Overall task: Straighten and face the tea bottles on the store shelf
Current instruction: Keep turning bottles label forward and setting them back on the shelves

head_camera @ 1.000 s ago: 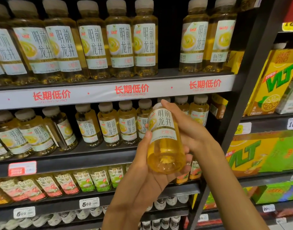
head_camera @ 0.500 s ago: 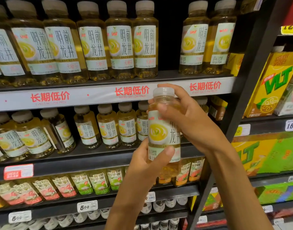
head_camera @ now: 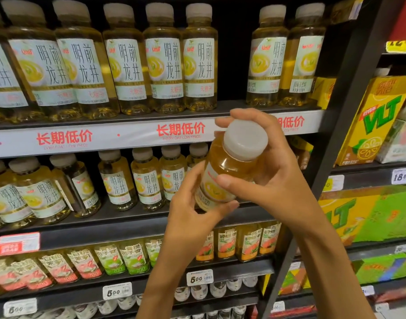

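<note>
I hold one yellow tea bottle with a white cap in front of the middle shelf, tilted with its cap toward me. My left hand cups its lower end from below. My right hand wraps its upper body from the right, fingers over the cap. Rows of the same tea bottles stand upright on the top shelf, with a gap between the fifth bottle and the right pair. More tea bottles line the middle shelf; one at the left is turned sideways.
A black upright post divides this bay from yellow and green drink cartons on the right. Lower shelves hold small flavoured bottles and price tags. A red-lettered white strip runs along the top shelf edge.
The bottle has risen and turned from bottom-toward-me, through upright, to cap-toward-me. Both hands kept hold of it and moved up and right.
</note>
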Demonstrator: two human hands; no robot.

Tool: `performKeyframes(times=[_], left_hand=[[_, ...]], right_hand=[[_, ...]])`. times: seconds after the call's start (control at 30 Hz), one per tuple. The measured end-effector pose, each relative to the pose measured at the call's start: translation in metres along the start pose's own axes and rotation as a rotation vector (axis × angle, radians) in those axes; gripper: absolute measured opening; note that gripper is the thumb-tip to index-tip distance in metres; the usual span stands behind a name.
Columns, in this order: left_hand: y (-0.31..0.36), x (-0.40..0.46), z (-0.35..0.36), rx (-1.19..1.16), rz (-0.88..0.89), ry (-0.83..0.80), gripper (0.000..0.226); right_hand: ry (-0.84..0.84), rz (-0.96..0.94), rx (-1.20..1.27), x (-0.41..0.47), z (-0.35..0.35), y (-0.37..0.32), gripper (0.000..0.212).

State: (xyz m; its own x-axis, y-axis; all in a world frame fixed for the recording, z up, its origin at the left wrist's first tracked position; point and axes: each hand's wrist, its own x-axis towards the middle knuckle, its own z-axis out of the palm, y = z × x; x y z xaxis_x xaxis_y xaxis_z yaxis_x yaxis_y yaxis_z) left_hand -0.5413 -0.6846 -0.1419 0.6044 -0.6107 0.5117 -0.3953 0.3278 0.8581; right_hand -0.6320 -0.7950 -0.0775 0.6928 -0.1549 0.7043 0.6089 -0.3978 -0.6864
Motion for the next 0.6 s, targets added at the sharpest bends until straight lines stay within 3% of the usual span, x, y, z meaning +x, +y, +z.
performKeyframes(times=[0.2,0.33,0.43,0.6], left_hand=[[0.001,0.007,-0.002,0.072,0.076,0.077,0.067],[0.002,0.006,-0.007,0.088,0.076,0.046,0.067],[0.002,0.001,-0.011,0.058,0.066,-0.020,0.068],[0.006,-0.007,-0.003,0.023,0.015,-0.047,0.044]], right_hand=[[-0.087,-0.083,0.009,-0.002,0.000,-0.001,0.062],[-0.077,-0.109,0.044,-0.001,-0.001,-0.002,0.061],[0.006,-0.025,0.154,0.002,-0.003,-0.001,0.059],[0.124,0.209,0.350,0.008,-0.003,0.007,0.046]])
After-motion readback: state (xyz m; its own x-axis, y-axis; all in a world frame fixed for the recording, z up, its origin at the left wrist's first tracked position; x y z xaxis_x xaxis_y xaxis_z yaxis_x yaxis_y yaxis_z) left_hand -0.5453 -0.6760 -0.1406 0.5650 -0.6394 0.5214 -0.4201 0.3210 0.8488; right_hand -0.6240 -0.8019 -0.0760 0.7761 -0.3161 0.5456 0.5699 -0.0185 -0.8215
